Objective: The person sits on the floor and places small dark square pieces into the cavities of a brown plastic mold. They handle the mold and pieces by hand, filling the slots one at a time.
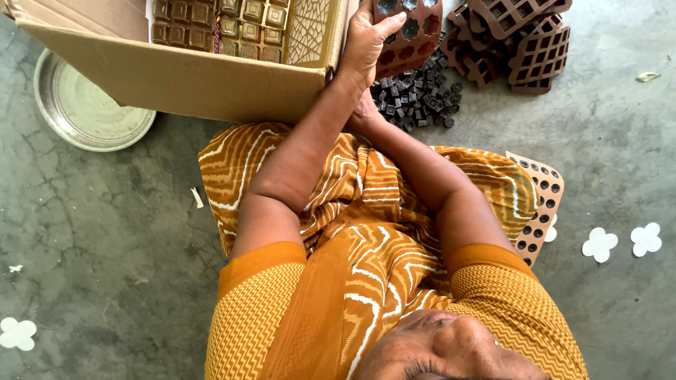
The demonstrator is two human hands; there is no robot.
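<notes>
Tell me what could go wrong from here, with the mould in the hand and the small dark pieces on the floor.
1. Only the left hand grips the brown mould, at one edge beside the cardboard box; it might slip or flex.
2. The pile of dark pieces lies on the bare, cracked floor, so grit could stick to them.
3. The right hand is mostly hidden under the left forearm, near the pile, and might scatter it.

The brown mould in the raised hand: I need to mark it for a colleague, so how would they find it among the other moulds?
Start at the cardboard box; just past its corner, the left hand grips a reddish-brown mould over the pile of small dark pieces. It has flower-shaped cavities; the stacked moulds beside it have square grids.
</notes>
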